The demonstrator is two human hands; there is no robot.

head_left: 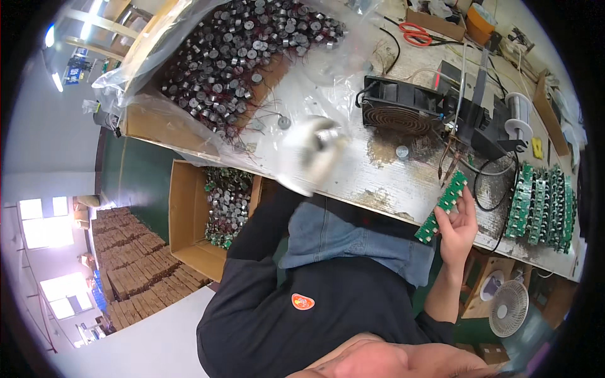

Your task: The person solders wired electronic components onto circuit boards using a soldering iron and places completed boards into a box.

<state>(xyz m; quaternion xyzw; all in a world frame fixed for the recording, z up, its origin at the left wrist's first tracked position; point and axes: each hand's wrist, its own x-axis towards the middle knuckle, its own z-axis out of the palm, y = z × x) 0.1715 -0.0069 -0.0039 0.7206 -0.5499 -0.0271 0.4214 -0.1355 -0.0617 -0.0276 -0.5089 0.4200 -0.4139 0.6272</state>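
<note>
My right hand [457,230], bare, grips a long green circuit board [449,195] with small pale parts along it. The board is tilted at the table's front edge, its upper end close to the soldering tip [441,170]. My left hand [309,157], in a white glove, is over the table and smeared by motion. Something dark shows at its fingers, but I cannot tell whether it is held. Beyond that hand lies a heap of small round metal parts [233,63] with thin red wires. A single round part [284,122] lies beside the glove.
A black fan unit [403,104] stands behind the work spot, with a solder spool [518,116] to its right. Several green boards [539,205] stand in rows at the right. Red-handled scissors [416,34] lie at the back. An open carton [189,217] of wired parts is below left.
</note>
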